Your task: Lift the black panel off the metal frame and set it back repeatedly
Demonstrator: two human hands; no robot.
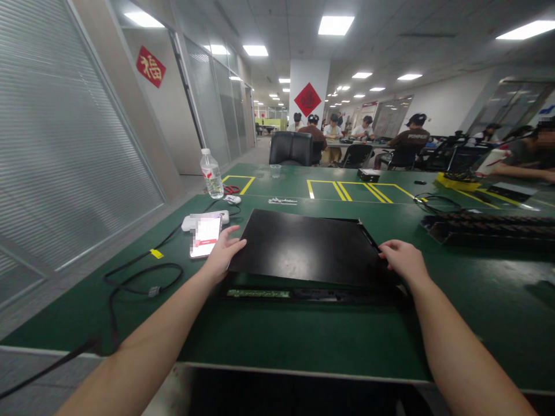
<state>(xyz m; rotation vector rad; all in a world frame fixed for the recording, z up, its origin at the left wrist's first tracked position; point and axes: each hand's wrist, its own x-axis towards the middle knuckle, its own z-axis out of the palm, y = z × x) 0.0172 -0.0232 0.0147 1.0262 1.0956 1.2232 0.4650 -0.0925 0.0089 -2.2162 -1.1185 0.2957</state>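
Note:
A flat black panel [303, 245] lies slightly askew over a black frame [368, 234], whose right side and back corner show past it. Below the panel's near edge runs a strip of the frame with a green circuit board [258, 294]. My left hand [224, 248] is at the panel's left edge, thumb and fingers apart, with the thumb against the edge. At the right edge my right hand [403, 260] pinches the side of the frame or panel; which of them is hidden by the fingers.
Left of the panel are a lit phone [206, 236], a white power strip [187, 223], a black cable [125, 283] and a water bottle [211, 176]. Black strips [489, 228] lie right. Several people sit beyond the green table [303, 346].

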